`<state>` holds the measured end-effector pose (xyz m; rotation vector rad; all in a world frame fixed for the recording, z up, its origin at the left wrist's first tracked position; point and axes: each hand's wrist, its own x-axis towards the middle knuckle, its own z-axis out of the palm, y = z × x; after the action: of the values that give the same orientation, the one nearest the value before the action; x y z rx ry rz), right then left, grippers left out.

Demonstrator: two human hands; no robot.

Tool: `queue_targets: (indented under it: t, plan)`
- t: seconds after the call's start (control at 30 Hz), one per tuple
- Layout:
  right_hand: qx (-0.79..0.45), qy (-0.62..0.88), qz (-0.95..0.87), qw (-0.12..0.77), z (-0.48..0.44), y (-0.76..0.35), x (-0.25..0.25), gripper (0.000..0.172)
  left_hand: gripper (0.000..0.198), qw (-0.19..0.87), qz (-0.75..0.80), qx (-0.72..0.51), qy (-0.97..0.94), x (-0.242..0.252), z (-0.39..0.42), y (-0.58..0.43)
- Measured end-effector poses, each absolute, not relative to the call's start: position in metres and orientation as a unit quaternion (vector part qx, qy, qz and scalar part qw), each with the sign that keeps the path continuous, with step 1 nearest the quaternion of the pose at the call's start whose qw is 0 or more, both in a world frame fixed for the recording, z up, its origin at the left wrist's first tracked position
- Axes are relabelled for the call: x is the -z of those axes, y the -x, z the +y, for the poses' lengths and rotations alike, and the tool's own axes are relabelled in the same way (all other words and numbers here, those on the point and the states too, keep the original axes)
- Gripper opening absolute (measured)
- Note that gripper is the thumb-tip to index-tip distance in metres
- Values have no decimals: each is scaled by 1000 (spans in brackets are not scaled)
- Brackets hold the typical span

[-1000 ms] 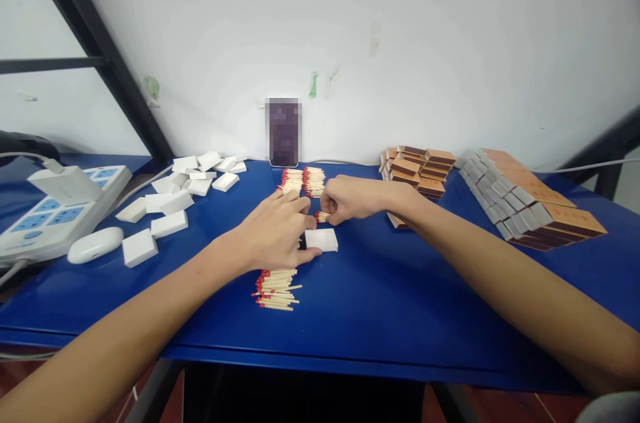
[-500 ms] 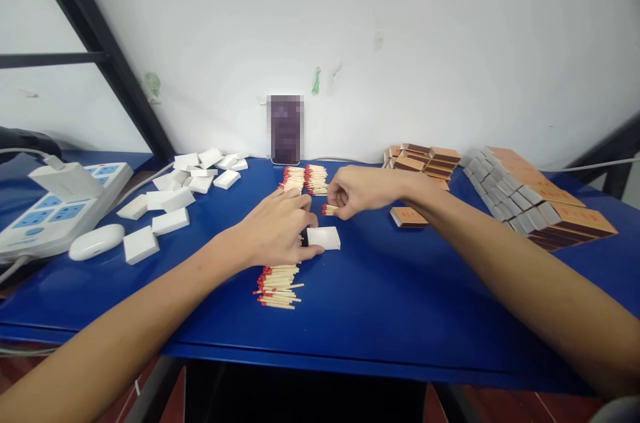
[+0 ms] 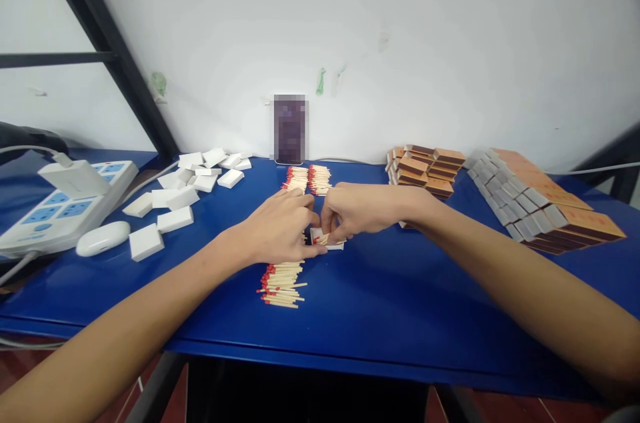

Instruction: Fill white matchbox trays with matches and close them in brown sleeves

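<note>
My left hand (image 3: 283, 228) grips the left end of a small white matchbox tray (image 3: 338, 246) between thumb and fingers, holding it on the table. My right hand (image 3: 357, 208) is closed in a pinch on a few red-tipped matches (image 3: 321, 240), which are inside the tray or just over it; the fingers hide much of it. Below my left hand lies a loose pile of matches (image 3: 284, 284). Beyond both hands are two more match bundles, one on the left (image 3: 296, 178) and one on the right (image 3: 319, 179).
White trays (image 3: 175, 218) lie scattered at the left, near a white oval case (image 3: 103, 238) and a power strip (image 3: 83, 206). Orange matchboxes (image 3: 425, 170) are piled at the back right, with a larger stack (image 3: 555, 203) farther right. A phone (image 3: 290, 130) leans against the wall.
My right hand has moved down and slightly left, bringing the matches from above the tray's far side to the tray. My left hand has kept its grip. The view has shifted slightly.
</note>
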<state>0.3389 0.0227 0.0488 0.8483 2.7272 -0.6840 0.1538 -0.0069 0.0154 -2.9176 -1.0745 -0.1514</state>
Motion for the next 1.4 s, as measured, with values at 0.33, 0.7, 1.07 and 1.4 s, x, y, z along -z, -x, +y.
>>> queue_targets:
  t: [0.33,0.7,1.07,1.4]
  plan:
    - [244,-356,892,138,28,-352,-57,19,43,26,-339,56,939,-15,-6,-153]
    - [240,-321,908,124,29,-346,-51,14,40,21,-336,51,940,-15,-7,-153]
    - [257,-313,908,110,26,-348,-58,21,38,24,-338,55,939,-14,-8,-154]
    - [226,-310,910,159,19,-345,-58,20,40,63,-342,84,934,-11,-7,-156]
